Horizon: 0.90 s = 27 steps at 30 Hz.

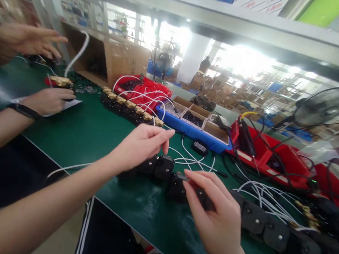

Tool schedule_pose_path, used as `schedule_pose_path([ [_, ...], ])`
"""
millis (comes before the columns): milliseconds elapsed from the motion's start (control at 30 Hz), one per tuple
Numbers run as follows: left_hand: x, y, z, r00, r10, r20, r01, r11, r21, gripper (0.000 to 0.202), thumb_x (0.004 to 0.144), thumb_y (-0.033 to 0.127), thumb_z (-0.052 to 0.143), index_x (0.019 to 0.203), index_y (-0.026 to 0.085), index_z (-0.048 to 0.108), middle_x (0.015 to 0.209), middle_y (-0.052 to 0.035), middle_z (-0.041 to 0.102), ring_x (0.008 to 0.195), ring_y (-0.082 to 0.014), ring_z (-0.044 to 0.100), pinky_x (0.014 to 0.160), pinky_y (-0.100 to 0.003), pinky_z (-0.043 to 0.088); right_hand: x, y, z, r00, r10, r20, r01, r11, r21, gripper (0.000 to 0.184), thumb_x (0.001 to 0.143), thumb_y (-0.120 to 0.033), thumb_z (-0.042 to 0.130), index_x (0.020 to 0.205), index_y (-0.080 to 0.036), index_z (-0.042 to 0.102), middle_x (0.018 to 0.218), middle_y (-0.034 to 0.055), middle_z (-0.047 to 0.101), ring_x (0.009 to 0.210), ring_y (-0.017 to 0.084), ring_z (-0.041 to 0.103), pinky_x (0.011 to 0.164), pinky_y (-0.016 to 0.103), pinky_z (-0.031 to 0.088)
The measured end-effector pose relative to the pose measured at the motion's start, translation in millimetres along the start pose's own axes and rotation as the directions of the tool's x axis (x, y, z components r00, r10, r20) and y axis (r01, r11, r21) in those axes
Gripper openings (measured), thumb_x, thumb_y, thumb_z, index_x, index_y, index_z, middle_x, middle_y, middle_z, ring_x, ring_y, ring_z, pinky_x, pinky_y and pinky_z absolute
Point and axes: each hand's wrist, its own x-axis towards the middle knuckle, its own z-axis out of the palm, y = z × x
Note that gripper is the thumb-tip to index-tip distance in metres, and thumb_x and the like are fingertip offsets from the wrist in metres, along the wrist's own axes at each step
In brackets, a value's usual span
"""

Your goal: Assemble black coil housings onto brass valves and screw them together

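My left hand [144,144] hovers over the row of black box-like units, its thumb and fingers pressed together. Whatever they pinch, if anything, is too small or hidden to make out. Just below it are black units [164,167] with small round screws on their faces. My right hand [215,210] curls over the middle of the row, thumb and forefinger close together at the upper corner of another black unit [177,188]. Whether they touch that corner or hold something small is unclear. More black units [253,219] run to the right, partly behind this hand, with white cables [259,190] behind them.
A blue tray [187,127] with cardboard compartments holds small parts. Red bins [261,162] and an electric screwdriver [247,139] stand right of it. Units with brass tops [129,107] line the back. On the left, a co-worker's hand [45,101] holds a brass-topped unit.
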Motion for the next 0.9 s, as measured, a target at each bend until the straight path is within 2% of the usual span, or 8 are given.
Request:
schedule_pose_path([
  [100, -58, 2, 41.7, 0.968, -0.216, 0.125, 0.246, 0.912, -0.327, 0.061, 0.088, 0.072, 0.038, 0.063, 0.02, 0.055, 0.036, 0.0079, 0.034, 0.034, -0.0072, 0.025, 0.039, -0.021, 0.02, -25, -19, -6, 0.998, 0.016, 0.052, -0.023, 0.992, 0.122, 0.024, 0.089, -0.007, 0.062, 0.108, -0.02, 0.064, 0.1, 0.0034, 0.064, 0.089, 0.009, 0.064, 0.077, 0.016, 0.055],
  [200, -92, -17, 84.6, 0.849, -0.508, 0.143, 0.505, 0.703, -0.501, 0.07, 0.071, 0.091, 0.041, 0.069, 0.022, 0.05, 0.044, 0.0087, 0.037, 0.037, -0.0074, 0.024, 0.035, -0.02, 0.015, -49, -26, 4, 0.986, -0.011, 0.165, -0.01, 0.992, 0.127, 0.033, 0.087, -0.01, 0.06, 0.118, -0.022, 0.062, 0.1, 0.0058, 0.061, 0.087, 0.013, 0.062, 0.072, 0.021, 0.057],
  [300, -104, -35, 109.9, 0.792, -0.602, 0.101, 0.545, 0.624, -0.56, 0.074, 0.066, 0.093, 0.045, 0.076, 0.02, 0.053, 0.058, 0.0058, 0.046, 0.046, -0.0077, 0.033, 0.038, -0.019, 0.019, -67, -24, 16, 0.972, -0.01, 0.236, -0.007, 0.997, 0.073, 0.035, 0.087, -0.011, 0.055, 0.121, -0.022, 0.062, 0.101, 0.007, 0.062, 0.085, 0.017, 0.061, 0.071, 0.027, 0.057],
  [467, -105, -43, 125.8, 0.811, -0.565, 0.151, 0.544, 0.633, -0.55, 0.075, 0.067, 0.093, 0.045, 0.077, 0.019, 0.053, 0.055, 0.0079, 0.039, 0.043, -0.0066, 0.031, 0.038, -0.02, 0.02, -73, -20, 18, 0.967, 0.036, 0.25, -0.058, 0.995, 0.08, 0.025, 0.084, -0.001, 0.049, 0.093, -0.016, 0.067, 0.09, 0.0052, 0.066, 0.082, 0.017, 0.065, 0.071, 0.024, 0.057],
  [633, -99, -41, 133.0, 0.805, -0.586, 0.093, 0.512, 0.606, -0.608, 0.07, 0.069, 0.088, 0.051, 0.077, 0.019, 0.054, 0.051, 0.0091, 0.039, 0.037, -0.0052, 0.025, 0.035, -0.02, 0.014, -64, -19, 13, 0.951, 0.244, 0.188, -0.296, 0.893, 0.339, 0.022, 0.091, -0.009, 0.053, 0.085, -0.02, 0.07, 0.083, 0.001, 0.066, 0.075, 0.009, 0.066, 0.071, 0.015, 0.054],
  [700, -96, -44, 130.1, 0.838, -0.545, 0.014, 0.447, 0.673, -0.589, 0.062, 0.076, 0.081, 0.05, 0.076, 0.019, 0.054, 0.046, 0.0102, 0.036, 0.037, -0.0057, 0.022, 0.038, -0.021, 0.016, -66, -12, 10, 0.883, 0.418, 0.214, -0.47, 0.765, 0.441, 0.014, 0.092, -0.018, 0.059, 0.088, -0.02, 0.073, 0.085, 0.0025, 0.069, 0.075, 0.01, 0.069, 0.07, 0.015, 0.057],
  [800, -92, -54, 119.8, 0.869, -0.454, -0.198, 0.351, 0.846, -0.4, 0.051, 0.079, 0.069, 0.056, 0.081, 0.018, 0.058, 0.044, 0.0112, 0.033, 0.042, -0.0077, 0.027, 0.046, -0.022, 0.022, -76, 4, 4, 0.73, 0.613, 0.3, -0.671, 0.563, 0.483, 0.022, 0.09, -0.033, 0.063, 0.095, -0.015, 0.074, 0.09, 0.0083, 0.07, 0.076, 0.015, 0.072, 0.07, 0.021, 0.061],
  [900, -89, -64, 110.6, 0.873, -0.36, -0.33, 0.339, 0.933, -0.121, 0.05, 0.075, 0.06, 0.064, 0.097, 0.015, 0.064, 0.05, 0.0101, 0.038, 0.049, -0.0108, 0.037, 0.053, -0.024, 0.026, -88, 22, -3, 0.671, 0.647, 0.362, -0.738, 0.536, 0.41, 0.024, 0.085, -0.033, 0.066, 0.094, -0.013, 0.076, 0.09, 0.0094, 0.069, 0.073, 0.016, 0.071, 0.068, 0.023, 0.061],
])
